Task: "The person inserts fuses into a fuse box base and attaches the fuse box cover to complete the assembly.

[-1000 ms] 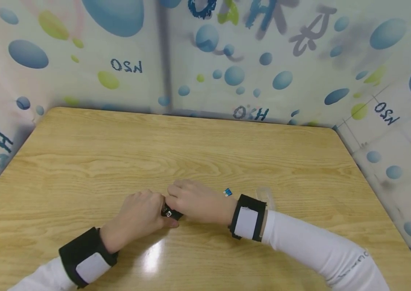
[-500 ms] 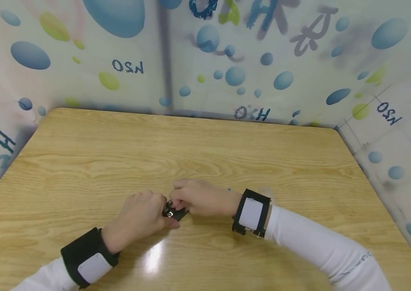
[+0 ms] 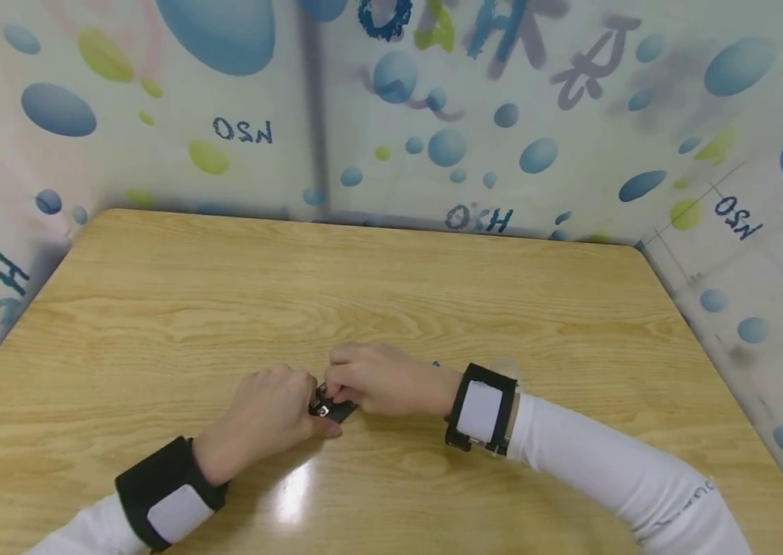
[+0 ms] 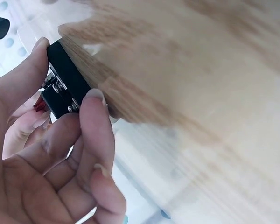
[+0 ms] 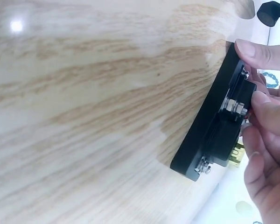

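Nearest thing I get on the head cam is a pair of white sleeves [image 3: 613, 462], coming in from the bottom corners; each wrist has a chunky black band [image 3: 159, 470] with a pale patch on it. Past those I've got both hands working right up against each other; the left hand [image 3: 263, 408] grips a black block [image 5: 214, 121] between thumb and fingers, and the right hand [image 3: 384, 378] has its fingers curled in a pinch at the block's raised part; from the left wrist cam I can make out a red piece [image 4: 40, 102] by those fingertips, mostly hidden, so I can't say what it is. The block sits between the hands, tilted in my wrist views, with shiny metal bolts [image 5: 234, 107] along its side; can't tell if its underside is touching the wood, tbh. A bit farther out, peeking from behind the right wrist, there's a tiny blue piece [image 3: 436, 363], and near it some clear plastic [image 3: 506, 367], mostly covered by the band. All of it is over a wood-grain table [image 3: 225, 308], with a bright glare spot near the left forearm; beyond the far edge are pale walls [image 3: 419, 185] with blue and green blobs and backwards-looking lettering.
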`<state>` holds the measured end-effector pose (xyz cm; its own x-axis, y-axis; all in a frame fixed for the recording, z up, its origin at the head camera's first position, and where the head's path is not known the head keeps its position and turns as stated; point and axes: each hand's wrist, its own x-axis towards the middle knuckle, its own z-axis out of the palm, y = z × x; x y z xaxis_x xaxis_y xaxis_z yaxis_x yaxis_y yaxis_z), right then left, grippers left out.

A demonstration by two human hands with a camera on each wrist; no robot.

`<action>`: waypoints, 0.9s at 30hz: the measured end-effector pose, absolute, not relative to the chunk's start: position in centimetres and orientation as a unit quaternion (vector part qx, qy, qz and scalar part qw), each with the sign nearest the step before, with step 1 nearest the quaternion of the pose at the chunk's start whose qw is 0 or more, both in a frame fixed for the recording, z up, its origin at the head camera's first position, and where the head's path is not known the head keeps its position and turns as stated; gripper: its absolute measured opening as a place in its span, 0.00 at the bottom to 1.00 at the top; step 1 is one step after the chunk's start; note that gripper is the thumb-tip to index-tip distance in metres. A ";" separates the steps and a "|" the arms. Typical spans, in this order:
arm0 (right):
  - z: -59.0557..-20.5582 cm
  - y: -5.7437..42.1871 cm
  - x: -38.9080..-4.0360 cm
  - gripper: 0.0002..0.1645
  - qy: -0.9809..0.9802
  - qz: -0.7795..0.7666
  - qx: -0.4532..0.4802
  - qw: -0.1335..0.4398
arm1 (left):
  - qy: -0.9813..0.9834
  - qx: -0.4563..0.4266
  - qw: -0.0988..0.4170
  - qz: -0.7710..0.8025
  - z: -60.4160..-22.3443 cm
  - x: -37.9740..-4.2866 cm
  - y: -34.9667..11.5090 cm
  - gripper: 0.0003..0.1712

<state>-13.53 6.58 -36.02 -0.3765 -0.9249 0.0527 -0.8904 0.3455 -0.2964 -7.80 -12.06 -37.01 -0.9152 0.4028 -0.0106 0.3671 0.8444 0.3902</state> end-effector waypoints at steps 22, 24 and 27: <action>-32.6 10.7 -18.0 0.11 0.872 -0.165 -0.457 0.060 | 0.967 0.161 0.081 0.182 -36.6 -7.8 -11.9 0.26; -32.4 10.9 -18.2 0.11 0.871 -0.169 -0.457 0.057 | 0.967 0.163 0.080 0.181 -36.6 -7.9 -11.9 0.26; -32.4 11.2 -18.4 0.12 0.870 -0.171 -0.459 0.054 | 0.966 0.165 0.078 0.181 -36.6 -7.8 -11.9 0.26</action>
<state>-18.37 11.16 -32.38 -0.5733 -0.8170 0.0628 -0.7802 0.5209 -0.3464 -7.85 -11.87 -36.62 -0.9335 0.3470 -0.0908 0.2907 0.8802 0.3751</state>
